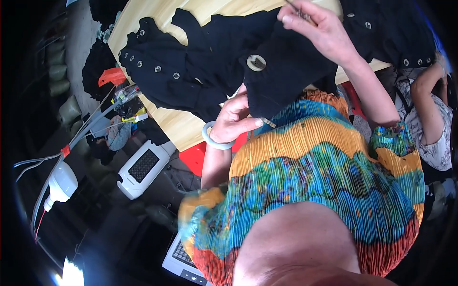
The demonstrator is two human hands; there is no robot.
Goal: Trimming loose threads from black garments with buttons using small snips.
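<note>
A black garment (291,71) with large pale-rimmed buttons lies over the near edge of the wooden table. My left hand (234,119), with a pale bangle at the wrist, grips the garment's near edge, some fingers hidden under the cloth. Beside its thumb tip, a small striped piece (268,122), perhaps a button seen edge-on, shows against the cloth. One large round button (256,62) with a dark centre faces up just above this hand. Raised over the garment's far right part, my right hand (319,28) is closed in a pinch on a thin dark tool (300,10), its kind unclear.
More black buttoned cloth (152,66) covers the pale wooden table (167,119). Another person's arm (427,90) is at the far right beside black cloth. A red stool (193,157), a white lamp bulb (63,181) and cables stand left of me.
</note>
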